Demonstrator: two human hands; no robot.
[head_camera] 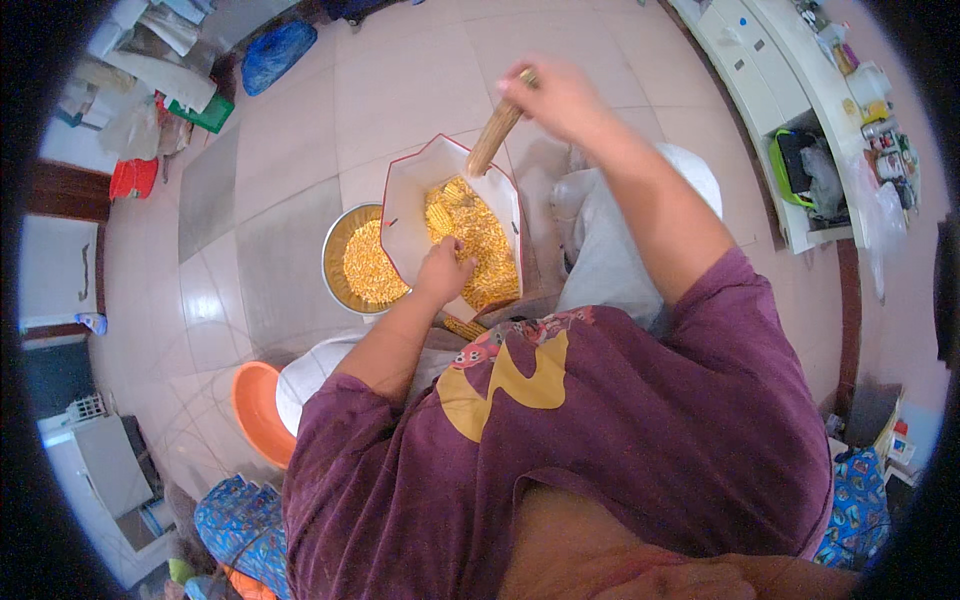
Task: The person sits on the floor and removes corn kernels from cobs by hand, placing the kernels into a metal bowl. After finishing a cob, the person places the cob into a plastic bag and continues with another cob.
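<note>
My right hand [559, 101] is raised above the far right rim of a white box with a red edge [409, 191]. It grips a thick wooden stick [495, 135], which slants down towards the box. Inside the box lie loose yellow corn kernels [491, 259] and a few corn cobs [440, 220] that still bear kernels. My left hand [444, 271] reaches over the near left rim, with its fingertips down at the corn. Whether anything is held under those fingers is hidden. Another corn cob [465, 327] shows close to my body, below the box.
Left of the box, a metal bowl [330, 259] holds loose kernels. An orange plastic basin [251, 405] sits by my left knee. A blue plastic bag [277, 56] lies on the tiled floor [405, 75] farther off. White cabinets [757, 75] line the right side.
</note>
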